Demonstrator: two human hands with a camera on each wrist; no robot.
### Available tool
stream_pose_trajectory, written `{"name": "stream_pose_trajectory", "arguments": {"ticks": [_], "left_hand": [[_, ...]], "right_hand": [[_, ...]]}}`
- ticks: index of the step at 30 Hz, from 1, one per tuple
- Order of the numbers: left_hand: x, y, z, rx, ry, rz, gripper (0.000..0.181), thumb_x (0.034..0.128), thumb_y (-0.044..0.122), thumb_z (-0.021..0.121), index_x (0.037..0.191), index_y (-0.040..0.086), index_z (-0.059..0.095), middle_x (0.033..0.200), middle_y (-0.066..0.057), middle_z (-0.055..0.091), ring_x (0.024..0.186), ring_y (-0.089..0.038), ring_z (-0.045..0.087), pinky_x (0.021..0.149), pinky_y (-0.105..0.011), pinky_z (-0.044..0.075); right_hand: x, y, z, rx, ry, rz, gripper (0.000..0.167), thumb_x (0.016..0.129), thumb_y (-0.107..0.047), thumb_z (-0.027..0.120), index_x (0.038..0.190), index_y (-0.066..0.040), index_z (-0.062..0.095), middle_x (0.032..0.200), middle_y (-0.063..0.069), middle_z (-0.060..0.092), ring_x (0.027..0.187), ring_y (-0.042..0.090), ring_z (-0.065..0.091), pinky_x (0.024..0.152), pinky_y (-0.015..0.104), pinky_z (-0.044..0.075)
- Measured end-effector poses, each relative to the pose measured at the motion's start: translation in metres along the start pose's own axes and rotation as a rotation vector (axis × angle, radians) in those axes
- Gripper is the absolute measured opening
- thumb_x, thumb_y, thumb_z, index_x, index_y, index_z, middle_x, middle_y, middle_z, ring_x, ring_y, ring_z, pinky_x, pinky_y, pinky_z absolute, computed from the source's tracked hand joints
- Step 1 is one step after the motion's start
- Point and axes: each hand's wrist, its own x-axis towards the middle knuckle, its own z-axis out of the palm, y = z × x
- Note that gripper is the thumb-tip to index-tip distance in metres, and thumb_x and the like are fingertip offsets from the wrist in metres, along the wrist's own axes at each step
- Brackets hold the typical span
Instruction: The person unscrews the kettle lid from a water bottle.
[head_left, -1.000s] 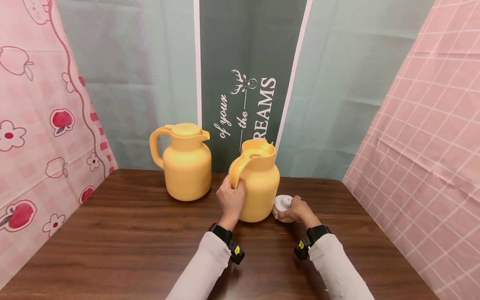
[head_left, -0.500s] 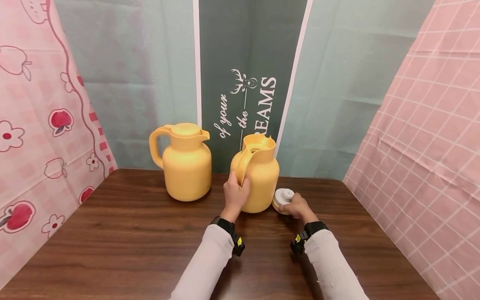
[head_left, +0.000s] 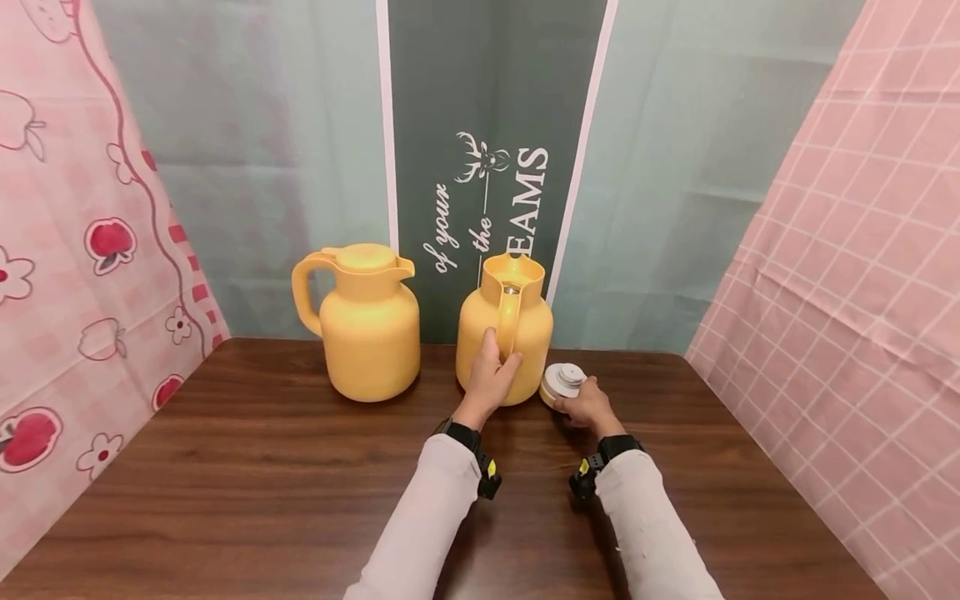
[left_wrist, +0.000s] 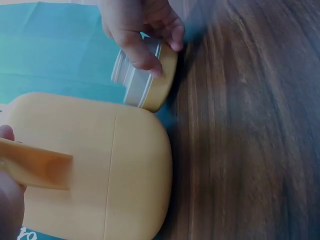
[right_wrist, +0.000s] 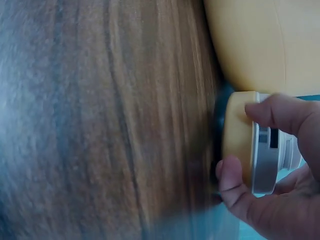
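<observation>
An uncapped yellow thermos jug [head_left: 536, 342] stands upright on the table, its handle turned towards me. My left hand [head_left: 489, 383] grips that handle. Just right of the jug's base is its round lid [head_left: 561, 381], upside down, with the white stopper part up and the yellow face down. My right hand [head_left: 591, 407] holds the lid between thumb and fingers, as the right wrist view shows on the lid's yellow rim [right_wrist: 237, 135]. In the left wrist view the lid's edge looks close to the jug; whether they touch, I cannot tell.
A second yellow thermos jug [head_left: 371, 342] with its lid on stands to the left, spout facing right. The brown wooden table [head_left: 262, 492] ends at a green curtain [head_left: 660, 208] behind. Pink cloths hang at left [head_left: 67, 333] and right [head_left: 847, 292].
The uncapped jug has moved away from me and turned, so its handle now faces me. My left hand went with it. The lid and right hand have also shifted farther back.
</observation>
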Motion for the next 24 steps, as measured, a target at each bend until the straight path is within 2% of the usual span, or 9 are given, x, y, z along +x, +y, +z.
{"name": "stream_pose_trajectory", "arguments": {"ticks": [3,7,14,17,20,24], "left_hand": [[0.005,0.0,0.002,-0.016,-0.017,-0.03,0.022,0.0873,0.008,0.052,0.105,0.004,0.039,0.077,-0.008,0.038,0.08,-0.023,0.045,0.07,-0.032,0.036],[0.008,-0.001,0.005,-0.022,-0.025,-0.052,0.023,0.0877,0.006,0.053,0.106,0.004,0.04,0.08,-0.008,0.041,0.083,-0.023,0.046,0.072,-0.032,0.036],[0.011,0.001,0.004,-0.018,-0.059,-0.077,0.024,0.0892,0.006,0.052,0.11,0.004,0.039,0.086,-0.01,0.043,0.087,-0.023,0.046,0.076,-0.034,0.037],[0.013,0.001,0.003,-0.02,-0.086,-0.092,0.026,0.0906,0.008,0.051,0.113,0.004,0.038,0.089,-0.01,0.043,0.09,-0.023,0.045,0.079,-0.035,0.038],[0.014,-0.001,0.004,-0.024,-0.096,-0.099,0.026,0.0911,0.008,0.051,0.113,0.005,0.038,0.091,-0.01,0.044,0.091,-0.022,0.045,0.08,-0.035,0.038],[0.013,-0.002,0.005,-0.029,-0.093,-0.088,0.026,0.091,0.007,0.051,0.113,0.004,0.038,0.09,-0.01,0.044,0.091,-0.022,0.046,0.08,-0.035,0.038]], "right_hand": [[0.001,-0.001,0.002,0.037,0.033,-0.009,0.087,0.077,-0.011,0.068,0.136,0.017,0.01,0.116,0.038,0.043,0.055,0.022,0.057,0.049,0.028,0.049],[0.001,-0.001,0.005,0.018,0.087,-0.016,0.085,0.076,-0.011,0.069,0.134,0.018,0.014,0.106,0.033,0.05,0.057,0.022,0.056,0.051,0.027,0.047],[0.004,0.001,0.005,0.026,0.072,-0.007,0.089,0.078,-0.014,0.066,0.139,0.016,0.007,0.088,0.018,0.054,0.054,0.016,0.055,0.051,0.024,0.045],[0.003,0.002,0.004,0.021,0.053,-0.02,0.087,0.079,-0.014,0.066,0.138,0.016,0.009,0.091,0.02,0.054,0.054,0.015,0.056,0.05,0.024,0.046],[0.001,0.003,0.003,0.013,0.049,-0.029,0.085,0.081,-0.014,0.064,0.138,0.016,0.01,0.103,0.026,0.052,0.056,0.014,0.056,0.052,0.024,0.046],[-0.001,0.006,0.003,0.001,0.068,-0.039,0.074,0.081,-0.016,0.065,0.134,0.015,0.023,0.104,0.025,0.051,0.059,0.014,0.056,0.053,0.023,0.046]]}}
